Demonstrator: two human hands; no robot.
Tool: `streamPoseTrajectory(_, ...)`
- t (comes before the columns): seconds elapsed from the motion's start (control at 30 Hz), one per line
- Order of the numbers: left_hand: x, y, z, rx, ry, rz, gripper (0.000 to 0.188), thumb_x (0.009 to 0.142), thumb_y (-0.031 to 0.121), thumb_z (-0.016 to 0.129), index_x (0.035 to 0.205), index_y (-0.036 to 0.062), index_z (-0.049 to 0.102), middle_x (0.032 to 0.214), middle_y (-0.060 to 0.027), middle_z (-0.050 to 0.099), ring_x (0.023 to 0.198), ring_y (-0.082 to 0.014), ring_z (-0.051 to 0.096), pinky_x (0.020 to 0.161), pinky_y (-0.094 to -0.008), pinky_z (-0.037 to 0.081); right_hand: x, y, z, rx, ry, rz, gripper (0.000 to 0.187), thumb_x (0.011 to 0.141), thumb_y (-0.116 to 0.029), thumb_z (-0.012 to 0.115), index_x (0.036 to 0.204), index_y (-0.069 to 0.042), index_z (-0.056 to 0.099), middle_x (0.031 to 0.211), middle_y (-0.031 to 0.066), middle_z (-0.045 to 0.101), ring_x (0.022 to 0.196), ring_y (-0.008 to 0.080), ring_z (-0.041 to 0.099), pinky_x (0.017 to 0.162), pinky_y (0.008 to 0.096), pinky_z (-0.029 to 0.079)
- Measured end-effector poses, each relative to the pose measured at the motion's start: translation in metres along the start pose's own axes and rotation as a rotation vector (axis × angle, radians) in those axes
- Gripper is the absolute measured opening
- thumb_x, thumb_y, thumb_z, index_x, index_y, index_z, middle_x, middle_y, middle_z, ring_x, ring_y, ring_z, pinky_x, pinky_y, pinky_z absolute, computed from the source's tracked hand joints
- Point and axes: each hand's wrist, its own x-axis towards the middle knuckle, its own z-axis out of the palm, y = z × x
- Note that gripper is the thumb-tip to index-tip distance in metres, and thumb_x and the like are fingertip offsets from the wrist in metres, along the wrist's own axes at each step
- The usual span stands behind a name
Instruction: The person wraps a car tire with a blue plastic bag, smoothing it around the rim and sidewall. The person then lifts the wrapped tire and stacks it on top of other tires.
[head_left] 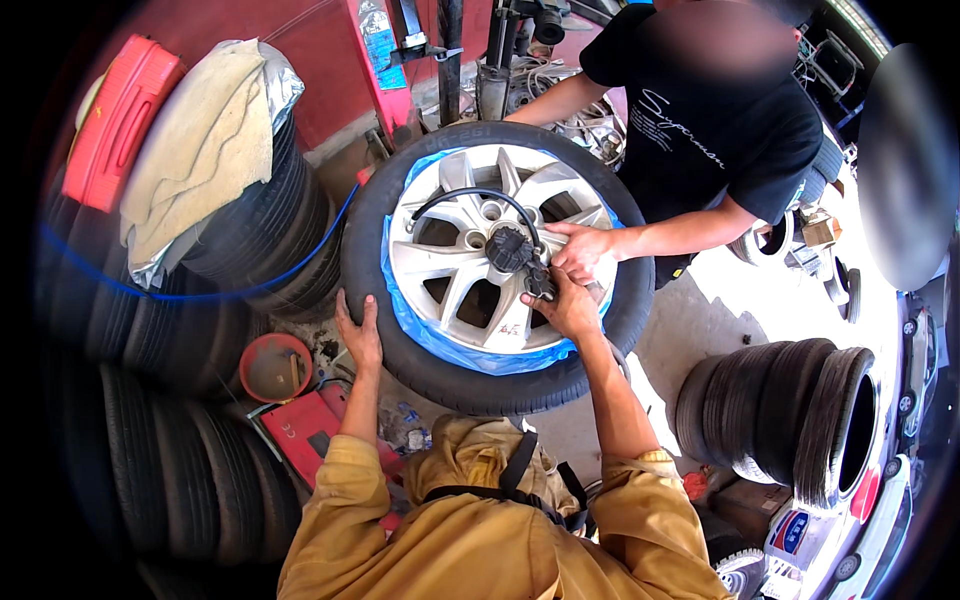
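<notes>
A tyre (622,330) on a silver alloy wheel (452,270) lies face up before me, with blue plastic film (425,328) between rubber and rim. My right hand (572,305) grips a black tyre inflator (508,248) with a round gauge, over the wheel's centre. Its short black hose (470,190) arcs across the spokes. Against the tyre's left side rests my left hand (360,332), fingers stretched out and holding nothing. A co-worker's hand (585,250) is just beside the inflator, above my right hand; whether it touches the inflator I cannot tell.
Stacked tyres stand at left (270,230) and right (770,410), the left stack topped by a beige cloth (200,165) and red case (120,120). A blue air hose (250,293) crosses at left, above a red bowl (275,368). The co-worker (700,130) stands across the wheel.
</notes>
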Motion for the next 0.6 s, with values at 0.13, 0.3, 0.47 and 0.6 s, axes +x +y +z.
streamPoseTrajectory(0.13,0.000,-0.013,0.000,-0.051,0.026,-0.047,0.070,0.094,0.038,0.067,0.144,-0.0048,0.043,0.146,-0.0200,0.044,0.134,-0.0317,0.044,0.113,-0.0400,0.033,0.005,0.003,0.002,-0.009,-0.005,-0.010,0.082,0.077,-0.060,0.075,0.131,-0.002,0.053,0.106,0.0263,0.069,0.104,0.0419,0.065,0.087,0.0505,0.052)
streamPoseTrajectory(0.3,-0.015,-0.077,-0.018,-0.707,0.072,-0.558,0.066,0.099,0.048,0.053,0.140,-0.0024,0.048,0.136,-0.0156,0.056,0.124,-0.0291,0.054,0.108,-0.0399,0.041,0.008,-0.001,-0.009,-0.042,-0.108,-0.021,0.089,0.078,-0.064,0.072,0.136,-0.001,0.049,0.105,0.0259,0.069,0.100,0.0419,0.067,0.085,0.0494,0.053)
streamPoseTrajectory(0.47,-0.132,-0.174,0.004,-1.140,-0.200,-0.925,0.049,0.099,0.048,0.049,0.128,0.0106,0.058,0.125,-0.0072,0.064,0.114,-0.0273,0.060,0.102,-0.0440,0.047,0.008,0.005,-0.012,-0.101,-0.149,-0.019,0.090,0.079,-0.063,0.071,0.139,-0.002,0.045,0.116,0.0285,0.065,0.098,0.0425,0.068,0.084,0.0489,0.055)
streamPoseTrajectory(0.6,-0.145,-0.264,-0.002,-1.320,-0.278,-0.771,0.049,0.100,0.049,0.045,0.129,0.0119,0.058,0.126,-0.0067,0.064,0.115,-0.0271,0.060,0.103,-0.0447,0.046,0.014,0.000,-0.011,-0.021,-0.228,-0.032,0.087,0.079,-0.059,0.074,0.140,-0.005,0.045,0.124,0.0320,0.057,0.102,0.0422,0.067,0.086,0.0505,0.054)
